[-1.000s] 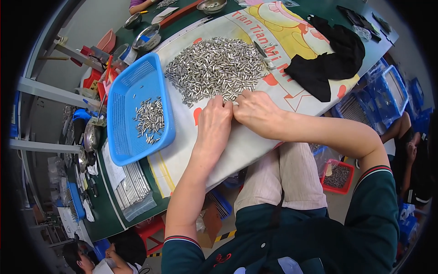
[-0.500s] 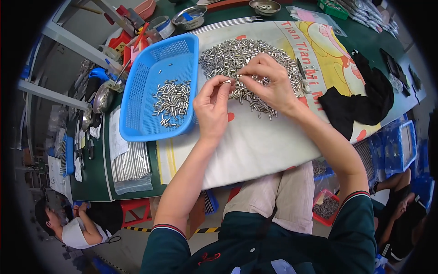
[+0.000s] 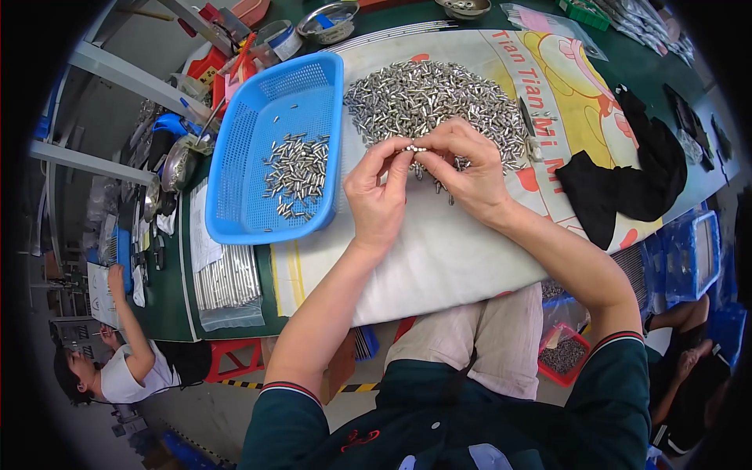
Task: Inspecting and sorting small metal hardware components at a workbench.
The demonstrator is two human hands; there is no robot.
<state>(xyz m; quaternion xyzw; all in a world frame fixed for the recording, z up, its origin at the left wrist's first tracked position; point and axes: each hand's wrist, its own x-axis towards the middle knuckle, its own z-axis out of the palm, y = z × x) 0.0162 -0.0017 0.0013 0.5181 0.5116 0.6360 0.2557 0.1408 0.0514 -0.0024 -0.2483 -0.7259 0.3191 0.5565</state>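
clear plastic bag (image 3: 227, 286) | table's left edge | holds silver rods

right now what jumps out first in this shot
A big heap of small metal pins lies on the white cloth at the table's middle. Just in front of it the left hand and right hand pinch a few pins between them. Left of them, a blue plastic basket holds a smaller batch.

Small assembly workshop – heap of metal pins (image 3: 439, 98) at 12 o'clock on a green bench (image 3: 168, 313), blue sorting basket (image 3: 258, 149) at 11, parts bins (image 3: 689, 254) at 3, another worker (image 3: 117, 368) at 8.
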